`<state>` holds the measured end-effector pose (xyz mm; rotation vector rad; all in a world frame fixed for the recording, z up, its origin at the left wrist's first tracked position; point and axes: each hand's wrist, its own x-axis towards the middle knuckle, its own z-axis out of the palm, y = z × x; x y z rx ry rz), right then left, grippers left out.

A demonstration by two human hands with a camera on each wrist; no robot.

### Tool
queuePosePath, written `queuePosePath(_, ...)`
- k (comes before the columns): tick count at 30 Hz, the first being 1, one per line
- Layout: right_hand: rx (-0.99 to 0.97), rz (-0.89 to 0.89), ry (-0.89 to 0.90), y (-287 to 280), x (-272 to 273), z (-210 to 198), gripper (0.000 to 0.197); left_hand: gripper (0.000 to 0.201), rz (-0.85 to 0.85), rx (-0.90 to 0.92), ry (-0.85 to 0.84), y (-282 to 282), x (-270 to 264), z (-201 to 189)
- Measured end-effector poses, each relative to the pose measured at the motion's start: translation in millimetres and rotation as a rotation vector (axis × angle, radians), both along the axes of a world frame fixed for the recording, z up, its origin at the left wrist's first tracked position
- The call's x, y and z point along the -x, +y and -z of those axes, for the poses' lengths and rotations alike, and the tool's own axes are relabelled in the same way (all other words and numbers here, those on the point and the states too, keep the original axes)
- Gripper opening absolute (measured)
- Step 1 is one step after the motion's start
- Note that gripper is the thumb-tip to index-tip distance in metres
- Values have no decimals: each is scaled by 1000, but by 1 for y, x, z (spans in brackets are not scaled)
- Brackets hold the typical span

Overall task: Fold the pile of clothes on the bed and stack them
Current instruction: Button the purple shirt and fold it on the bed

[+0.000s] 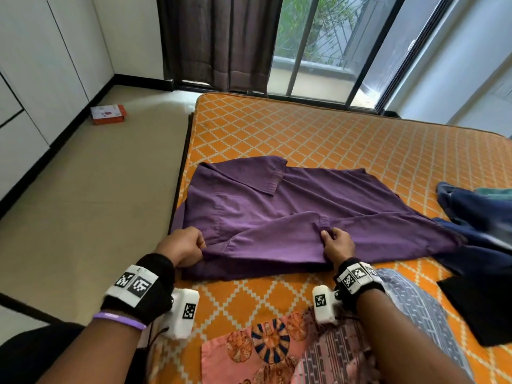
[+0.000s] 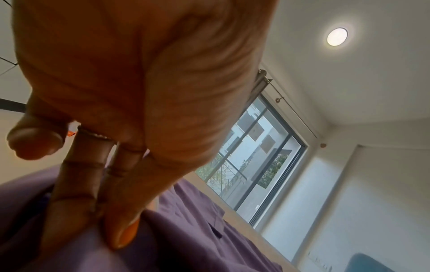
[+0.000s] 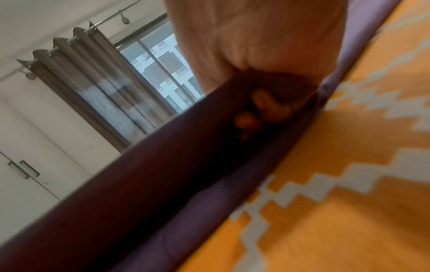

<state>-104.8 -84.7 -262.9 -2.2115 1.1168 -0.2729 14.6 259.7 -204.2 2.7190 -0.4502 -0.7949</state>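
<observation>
A purple collared shirt [image 1: 299, 206] lies spread on the orange patterned mattress [image 1: 346, 139], its near side folded over. My left hand [image 1: 185, 245] pinches the shirt's near left edge, fingers curled. My right hand [image 1: 336, 243] grips the near edge about mid-shirt, thumb on top and fingers underneath. In the left wrist view my left hand [image 2: 109, 211] has thumb and fingers pressed onto the purple shirt [image 2: 186, 239]. In the right wrist view my right hand [image 3: 267, 108] has its fingers curled under the purple shirt [image 3: 139, 193], lifted off the mattress [image 3: 337, 202].
Dark blue clothes [image 1: 476, 217] lie at the right of the bed, with a black garment [image 1: 482, 309] nearer. A pink patterned cloth [image 1: 263, 353] and a grey striped one [image 1: 415, 309] lie close to me. An orange-white box [image 1: 108, 114] sits on the floor left.
</observation>
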Motion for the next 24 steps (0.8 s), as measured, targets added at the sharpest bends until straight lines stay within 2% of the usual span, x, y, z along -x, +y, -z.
queuePosePath(4, 50, -43, -28, 0, 5, 6, 25, 22, -23, 144, 75, 11, -4, -2)
queuePosePath(5, 64, -47, -33, 0, 5, 6, 26, 21, -8, 133, 85, 12, -3, -3)
queuePosePath(7, 64, -42, -30, 2, 4, 4, 26, 32, 32, 88, 113, 14, 0, -3)
queuePosePath(9, 29, 21, 1, 6, 4, -2, 21, 36, 55, 41, 89, 13, 2, 1)
queuePosePath(13, 9, 257, 80, 8, 6, -18, 47, 27, 75, 9, 2, 15, 0, -3)
queuePosePath(15, -86, 317, 79, 1, 7, -28, 56, 25, 21, 47, 14, 23, -3, -11)
queuePosePath(16, -186, 331, 32, -6, 7, -34, 55, 34, -22, 64, 22, 28, -4, -16)
queuePosePath(18, -478, 374, -139, -27, 8, -54, 40, 50, -120, 66, 60, 37, -2, -18)
queuePosePath(20, -713, 432, -262, -54, 15, -82, 30, 55, -223, 74, 148, 42, 7, -14)
queuePosePath(22, -756, 449, -315, -92, 30, -108, 9, 56, -267, 64, 226, 41, 18, -1)
queuePosePath(24, -714, 472, -285, -132, 48, -120, 12, 57, -298, 55, 229, 33, 30, 7)
